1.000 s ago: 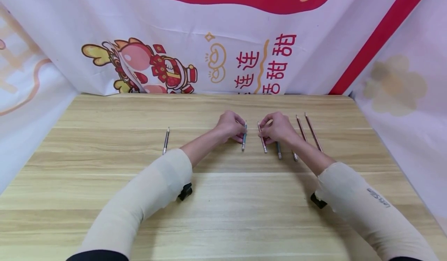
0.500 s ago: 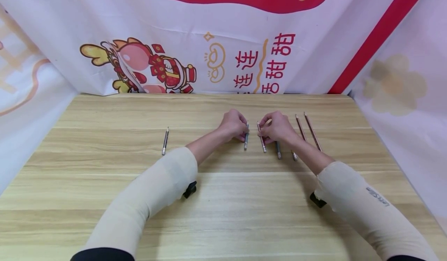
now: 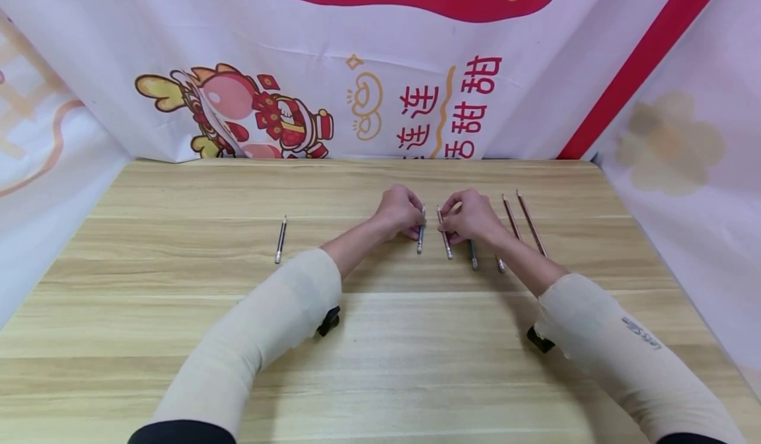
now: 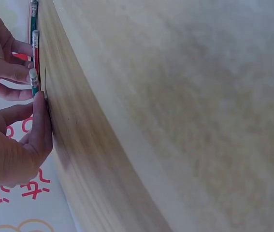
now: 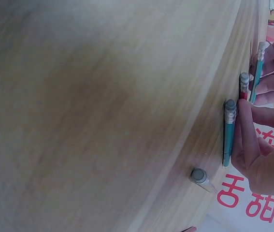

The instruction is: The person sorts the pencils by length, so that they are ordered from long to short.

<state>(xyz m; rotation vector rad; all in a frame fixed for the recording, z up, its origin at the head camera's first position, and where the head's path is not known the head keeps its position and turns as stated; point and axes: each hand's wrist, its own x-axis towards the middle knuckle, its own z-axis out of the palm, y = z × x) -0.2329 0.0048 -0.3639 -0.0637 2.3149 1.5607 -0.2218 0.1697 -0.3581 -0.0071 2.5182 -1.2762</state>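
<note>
My left hand (image 3: 401,209) pinches a teal pencil (image 3: 421,239) near its middle, eraser end toward me. Just to its right, my right hand (image 3: 472,216) holds a red pencil (image 3: 446,244) between thumb and fingers, also with its eraser toward me. A narrow gap separates the two pencils in the head view. In the right wrist view, the left hand's teal pencil (image 5: 258,72) leans, and a second teal pencil (image 5: 229,130) lies beside the right hand's fingers. The right hand and forearm partly hide that second teal pencil in the head view.
Two reddish-brown pencils (image 3: 531,222) lie at the right, one partly behind the right forearm. Another pencil's eraser end (image 3: 501,265) shows under that forearm. A dark pencil (image 3: 281,240) lies alone on the left of the wooden table (image 3: 380,365). A printed cloth (image 3: 333,41) hangs behind.
My left hand has slid a little to the right with its teal pencil, bringing it closer to the red one. The right hand stays in place.
</note>
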